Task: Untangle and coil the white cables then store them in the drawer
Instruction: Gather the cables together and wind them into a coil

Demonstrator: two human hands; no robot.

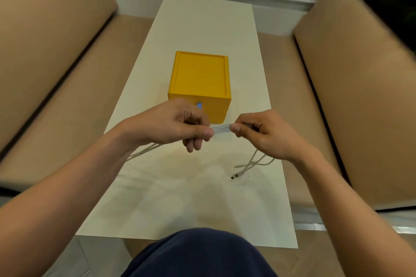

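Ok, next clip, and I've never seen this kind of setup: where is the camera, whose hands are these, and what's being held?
No machine here: one camera worn on a person's head looks down at their own bare hands. The left hand and right hand each pinch a bunch of white cables, stretched straight between them. Loose ends hang below over the pale table, with plug ends visible at the right. Beyond the hands, on the table, stands a yellow drawer box, apparently closed. On both sides are tan cushioned seats.
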